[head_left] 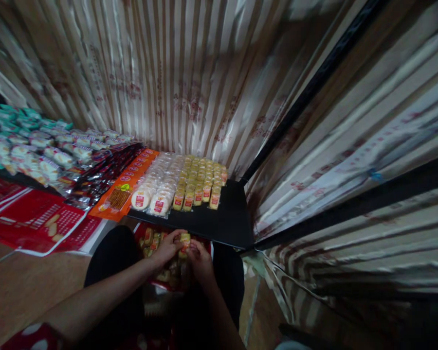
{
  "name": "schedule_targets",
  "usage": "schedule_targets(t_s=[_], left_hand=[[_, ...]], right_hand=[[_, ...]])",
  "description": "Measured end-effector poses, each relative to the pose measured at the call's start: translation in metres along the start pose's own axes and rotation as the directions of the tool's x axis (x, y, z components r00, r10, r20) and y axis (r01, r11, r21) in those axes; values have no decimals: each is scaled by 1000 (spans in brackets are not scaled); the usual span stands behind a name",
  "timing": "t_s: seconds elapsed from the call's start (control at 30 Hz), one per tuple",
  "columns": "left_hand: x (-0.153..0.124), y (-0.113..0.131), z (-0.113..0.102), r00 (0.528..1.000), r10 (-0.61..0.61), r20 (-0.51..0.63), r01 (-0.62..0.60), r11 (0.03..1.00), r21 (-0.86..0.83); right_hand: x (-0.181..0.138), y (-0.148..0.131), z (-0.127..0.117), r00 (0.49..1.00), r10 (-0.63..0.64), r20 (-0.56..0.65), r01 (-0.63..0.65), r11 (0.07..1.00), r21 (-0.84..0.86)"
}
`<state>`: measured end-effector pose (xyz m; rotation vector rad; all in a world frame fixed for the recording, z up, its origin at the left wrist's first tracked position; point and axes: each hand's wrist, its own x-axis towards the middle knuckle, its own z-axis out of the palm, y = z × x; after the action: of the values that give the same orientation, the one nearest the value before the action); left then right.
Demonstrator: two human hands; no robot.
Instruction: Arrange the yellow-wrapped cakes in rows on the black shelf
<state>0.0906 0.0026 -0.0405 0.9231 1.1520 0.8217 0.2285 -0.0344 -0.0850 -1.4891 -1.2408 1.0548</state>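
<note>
Between my knees, my left hand (170, 248) and my right hand (200, 260) meet around one small yellow snack pack (185, 239) with a red label. The fingers of both hands are closed on it, left hand at its left side and right hand at its lower right. Beneath them sits an open red bag (138, 229) holding several more packs of the same kind. Just ahead, rows of matching yellow packs (197, 182) stand on the black shelf (226, 221), their front ends showing red labels.
Left of the yellow rows are round white crackers (158, 204) in clear wrap, an orange bag (117, 194), dark red packets (95, 175) and white-and-teal packets (32, 131). Large red bags (40, 218) lie at the left. Striped sheeting (204, 73) and black bars (314, 92) enclose the back and right.
</note>
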Motion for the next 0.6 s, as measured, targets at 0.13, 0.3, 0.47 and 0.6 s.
schedule_targets(t_s=[0.13, 0.3, 0.47, 0.6], left_hand=[[10, 21, 20, 987, 79, 138, -92, 991, 93], [35, 44, 61, 963, 256, 81, -268, 920, 287], [51, 63, 108, 922, 387, -11, -337, 815, 472], [73, 62, 142, 950, 312, -5, -296, 906, 303]], right_hand=[[5, -22, -24, 998, -1, -57, 3, 999, 37], [28, -42, -60, 973, -15, -231, 14, 1000, -7], [71, -41, -94, 916, -57, -398, 38, 998, -55], [115, -37, -115, 886, -82, -457, 18, 990, -143]])
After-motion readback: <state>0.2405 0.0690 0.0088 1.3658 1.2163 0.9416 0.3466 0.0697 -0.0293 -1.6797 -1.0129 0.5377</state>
